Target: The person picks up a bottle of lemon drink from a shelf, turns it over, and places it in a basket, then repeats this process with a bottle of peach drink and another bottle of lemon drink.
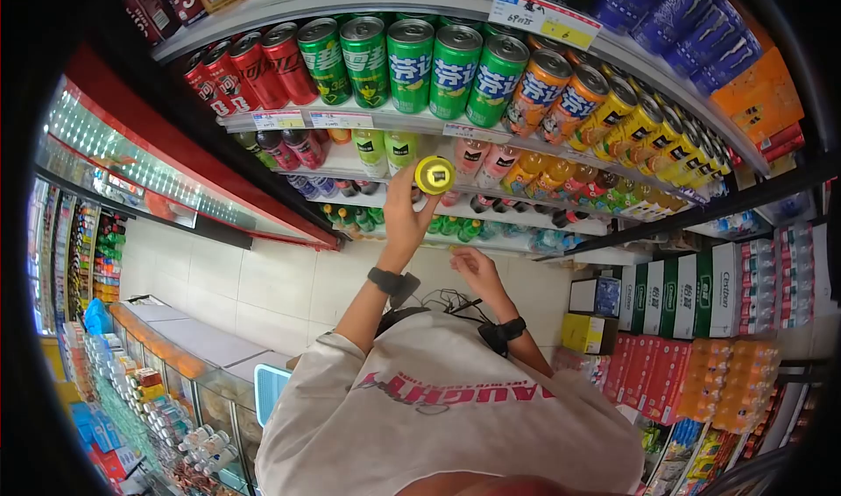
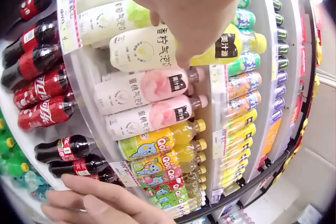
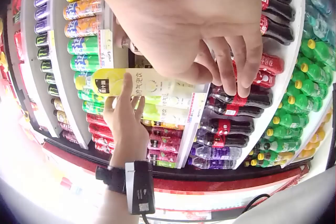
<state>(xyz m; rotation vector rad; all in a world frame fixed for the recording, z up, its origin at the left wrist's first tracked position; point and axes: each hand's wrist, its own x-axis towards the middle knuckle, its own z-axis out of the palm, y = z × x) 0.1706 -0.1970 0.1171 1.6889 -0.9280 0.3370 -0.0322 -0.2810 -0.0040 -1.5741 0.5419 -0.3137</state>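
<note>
My left hand (image 1: 409, 218) grips a yellow-capped bottle (image 1: 434, 175) in front of the shelf with bottled drinks. In the left wrist view the bottle (image 2: 143, 49) has a white and yellow label, and the left hand (image 2: 189, 9) wraps over its middle, beside pink-labelled bottles (image 2: 170, 113). In the right wrist view the left hand (image 3: 126, 124) has thumb and fingers around the bottle (image 3: 113, 82). My right hand (image 1: 477, 273) holds nothing, its fingers loosely bent, lower and to the right of the bottle; it also shows large in the right wrist view (image 3: 194, 30).
Shelves (image 1: 333, 121) hold rows of cans above and bottles below. A red-framed cooler edge (image 1: 201, 163) stands at left. Stacked drink packs (image 1: 648, 373) and boxes (image 1: 589, 332) are at right. A glass counter (image 1: 188, 365) with goods is at lower left.
</note>
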